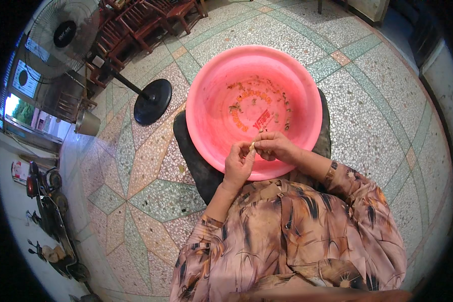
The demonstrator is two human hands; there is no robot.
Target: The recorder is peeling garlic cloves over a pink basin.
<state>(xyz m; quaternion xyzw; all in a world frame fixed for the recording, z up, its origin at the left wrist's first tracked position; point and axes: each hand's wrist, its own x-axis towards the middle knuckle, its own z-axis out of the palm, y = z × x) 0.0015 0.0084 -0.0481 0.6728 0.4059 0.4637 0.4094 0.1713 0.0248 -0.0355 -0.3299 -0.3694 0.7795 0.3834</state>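
A large pink plastic basin (204, 151) rests on my lap. Over its near part my two hands meet, fingertips together. Between the thumb and fingers of my left hand (240, 162) and those of my right hand (275, 146) is a small pale yellowish piece (252, 146), too small to name surely. The curled lower fingers of my right hand may hold more; I cannot tell. Small greenish-brown bits (287, 99) lie scattered on the basin's bottom, mostly along its far and right sides, around printed red and orange writing.
A standing fan (153, 97) with a round black base is at the upper left. Beyond it are dark red wooden chairs (136, 28). A metal bucket (88, 123) stands at the left, and a motor scooter (47, 200) farther down that side. The floor is patterned terrazzo (362, 113).
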